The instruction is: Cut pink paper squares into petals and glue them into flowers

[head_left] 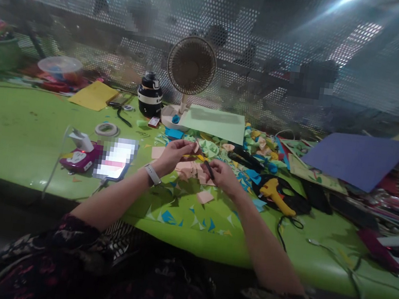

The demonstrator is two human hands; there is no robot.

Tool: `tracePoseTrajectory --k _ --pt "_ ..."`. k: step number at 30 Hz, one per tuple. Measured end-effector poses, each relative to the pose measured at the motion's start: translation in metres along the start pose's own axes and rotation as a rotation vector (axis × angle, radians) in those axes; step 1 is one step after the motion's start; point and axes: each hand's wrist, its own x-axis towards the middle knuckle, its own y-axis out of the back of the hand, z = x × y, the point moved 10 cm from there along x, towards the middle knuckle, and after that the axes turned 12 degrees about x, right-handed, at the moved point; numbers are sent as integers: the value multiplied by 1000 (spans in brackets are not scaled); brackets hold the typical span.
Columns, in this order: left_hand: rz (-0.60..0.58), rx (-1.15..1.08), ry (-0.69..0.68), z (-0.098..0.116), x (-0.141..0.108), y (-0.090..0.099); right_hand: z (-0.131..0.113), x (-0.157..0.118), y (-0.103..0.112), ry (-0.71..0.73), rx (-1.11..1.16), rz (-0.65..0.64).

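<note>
My left hand [175, 155], with a pale watch strap at the wrist, pinches a small peach paper piece [196, 147] over the middle of the table. Close beside it, my right hand [222, 176] is closed on a slim black-and-yellow tool [208, 169]; its yellow part points toward the left fingers, and its exact kind is too small to make out. Below both hands lie peach paper pieces [186, 168], with one square peach piece [205, 198] nearer to me. Blue and white paper scraps [169, 217] are scattered along the front edge.
A small fan [191, 65] and a dark bottle [150, 95] stand at the back. On the left are a phone [115, 158], a tape roll [107, 129] and a purple power strip [81, 161]. A yellow glue gun [277, 197] with its cord lies on the right, near purple sheets [356, 158].
</note>
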Motion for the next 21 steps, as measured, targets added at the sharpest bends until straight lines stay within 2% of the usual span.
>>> tracePoseTrajectory --k 11,21 --pt "2 -39 30 -2 -2 -1 0 -1 -1 -11 23 32" --pt "38 -79 65 -5 -5 -1 -1 -4 -4 16 10 -9"
